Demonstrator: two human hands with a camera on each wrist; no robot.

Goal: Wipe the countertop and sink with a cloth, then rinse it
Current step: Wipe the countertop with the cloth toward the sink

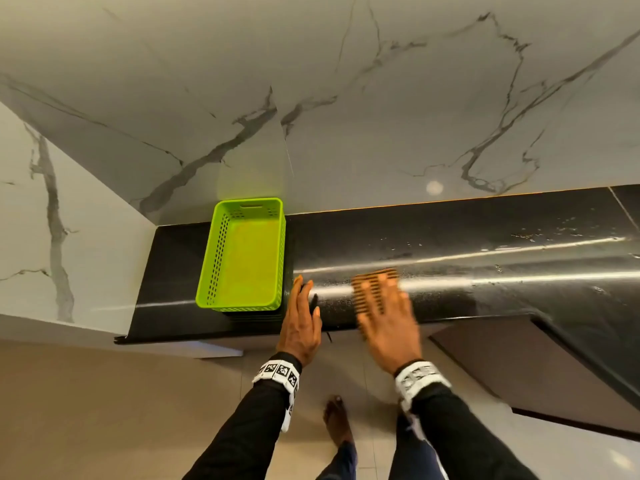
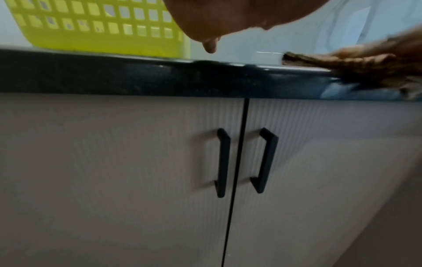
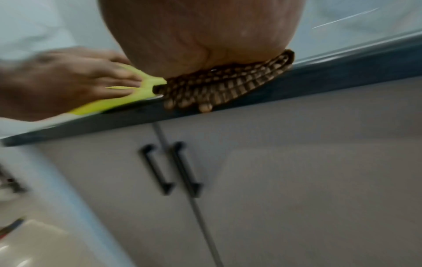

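A brown checked cloth (image 1: 375, 284) lies flat on the black countertop (image 1: 485, 247) near its front edge. My right hand (image 1: 386, 310) presses down on it with fingers spread and straight; the hand is motion-blurred. In the right wrist view the cloth (image 3: 223, 86) bulges from under my palm (image 3: 200, 36) and hangs slightly over the counter edge (image 3: 319, 81). My left hand (image 1: 302, 308) rests on the countertop with straight fingers, just right of the green basket (image 1: 242, 254), and holds nothing. No sink is in view.
The empty green plastic basket sits at the counter's left end against the marble wall (image 1: 311, 98). Water droplets (image 1: 536, 233) speckle the counter to the right. Below are grey cabinet doors with two black handles (image 2: 222, 162). A bare foot (image 1: 337, 420) stands on the tiled floor.
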